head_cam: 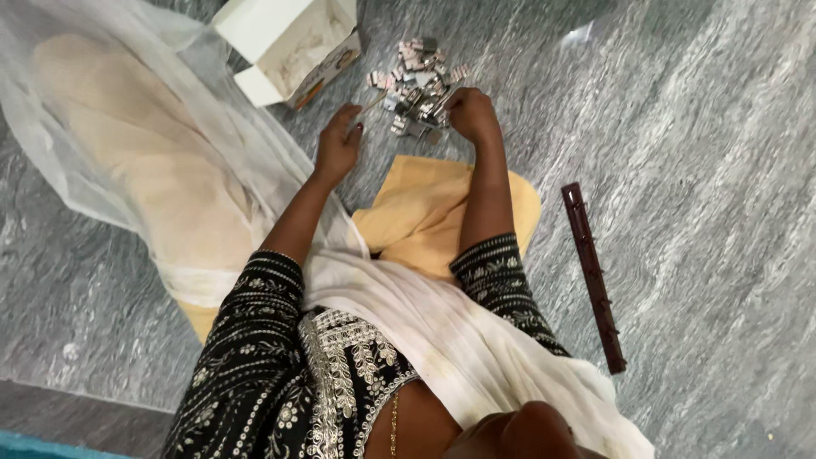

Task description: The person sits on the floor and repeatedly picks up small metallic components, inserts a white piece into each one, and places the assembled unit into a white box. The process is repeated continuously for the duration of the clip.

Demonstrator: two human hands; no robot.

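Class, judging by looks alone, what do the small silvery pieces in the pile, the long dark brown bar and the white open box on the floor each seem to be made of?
Small silvery pieces: probably metal, since they are grey and glinting. Long dark brown bar: glossy with a row of small pegs, so either plastic or lacquered wood. White open box: thin cardboard, shown by its folded matte flaps.

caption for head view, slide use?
Seated person's right hand in a pile of small metal pieces, left hand beside it.
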